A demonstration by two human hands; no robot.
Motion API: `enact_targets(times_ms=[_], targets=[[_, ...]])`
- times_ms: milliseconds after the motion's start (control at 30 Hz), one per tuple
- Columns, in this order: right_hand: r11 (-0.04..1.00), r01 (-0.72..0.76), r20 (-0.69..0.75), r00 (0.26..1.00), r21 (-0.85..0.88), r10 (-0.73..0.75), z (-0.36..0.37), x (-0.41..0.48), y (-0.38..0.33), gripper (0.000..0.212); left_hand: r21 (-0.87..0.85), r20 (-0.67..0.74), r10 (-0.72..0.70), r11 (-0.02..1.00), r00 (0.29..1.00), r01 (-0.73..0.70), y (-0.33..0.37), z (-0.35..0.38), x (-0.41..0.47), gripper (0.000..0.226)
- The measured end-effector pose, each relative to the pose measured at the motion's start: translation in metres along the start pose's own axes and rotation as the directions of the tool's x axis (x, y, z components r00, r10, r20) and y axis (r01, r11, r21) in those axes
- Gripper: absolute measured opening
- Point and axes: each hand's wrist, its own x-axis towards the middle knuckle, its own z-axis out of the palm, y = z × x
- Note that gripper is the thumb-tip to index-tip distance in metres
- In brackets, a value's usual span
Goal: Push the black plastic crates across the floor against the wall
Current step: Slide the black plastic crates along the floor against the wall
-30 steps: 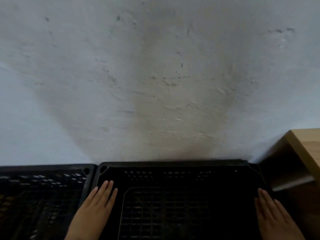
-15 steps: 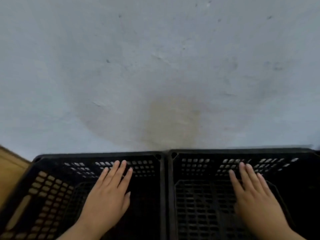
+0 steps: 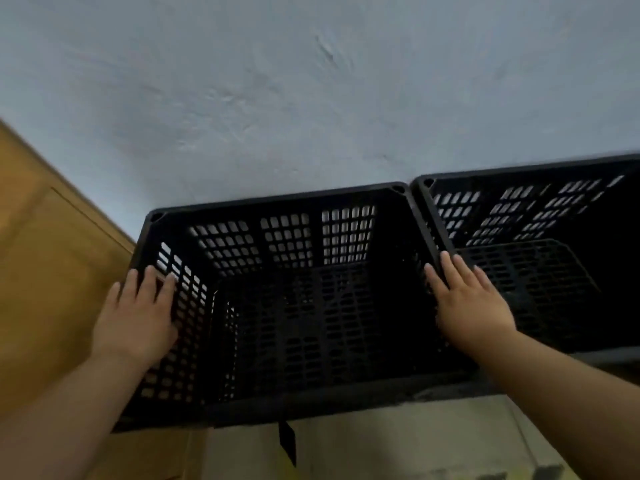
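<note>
Centrally, a black lattice-walled crate (image 3: 298,306) sits open-topped on the floor, its far rim lying against the pale plastered wall (image 3: 311,98). The left hand (image 3: 135,317) lies flat on the crate's left rim, palm down, fingers (image 3: 150,277) extended and only slightly spread, pointing toward the wall; nothing is grasped, and the hand simply presses on the top edge where the perforated side wall begins. The right hand (image 3: 467,299) rests in the same flattened posture on the crate's right rim, fingers straight and close together, tips reaching toward the wall. It covers the seam where this crate meets a second black crate (image 3: 540,265), so that whether it bears on one rim or both cannot be told. Neither hand curls around an edge.

The two crates stand side by side, rims touching, their far sides aligned along the base of the wall; the row runs from left to right and rises slightly toward the right of the view. The second crate is cut off by the frame's right edge. A brown wooden panel (image 3: 52,254) stands just beside the nearer crate's left wall. Light floor (image 3: 398,445) shows below the near rims.
</note>
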Motion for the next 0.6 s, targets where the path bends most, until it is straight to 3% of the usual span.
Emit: enact_targets(times_ms=[167,600], targets=[[0.993,-0.061,0.003,0.998,-0.103,0.062,0.0,-0.003,-0.014,0.065,0.005,-0.001,-0.024,1.0,1.0,0.024,-0.011,0.02,0.004,0.077],[0.988,-0.133,-0.172,0.978,-0.074,0.119,0.016,0.029,-0.021,0.058,0.026,-0.06,-0.057,0.998,0.997,0.059,-0.02,0.055,0.014,0.077]])
